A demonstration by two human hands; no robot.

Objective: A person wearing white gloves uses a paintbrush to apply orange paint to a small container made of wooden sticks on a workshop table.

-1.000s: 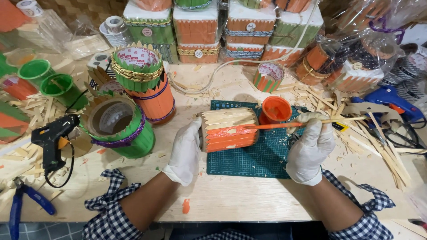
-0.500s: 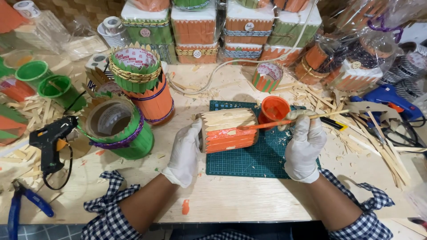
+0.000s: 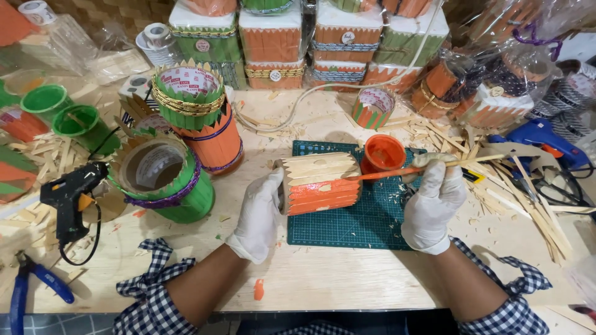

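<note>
Left hand (image 3: 257,214): white-gloved, fingers wrapped round end of stick-clad can (image 3: 320,183).
Can: cylindrical, lying sideways on green cutting mat (image 3: 360,217); slats half bare wood, half orange.
Right hand (image 3: 434,201): gloved, fingers pinched on thin brush (image 3: 397,172), orange-coated.
Paint pot (image 3: 383,153): round, orange, just behind can.

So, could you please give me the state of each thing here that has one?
Stick holder: on its side, partly painted orange, held by left hand.
Brush: in right hand, tip on holder.
Paint cup: open.
Green holder: upright.
Glue gun: lying untouched.
</note>
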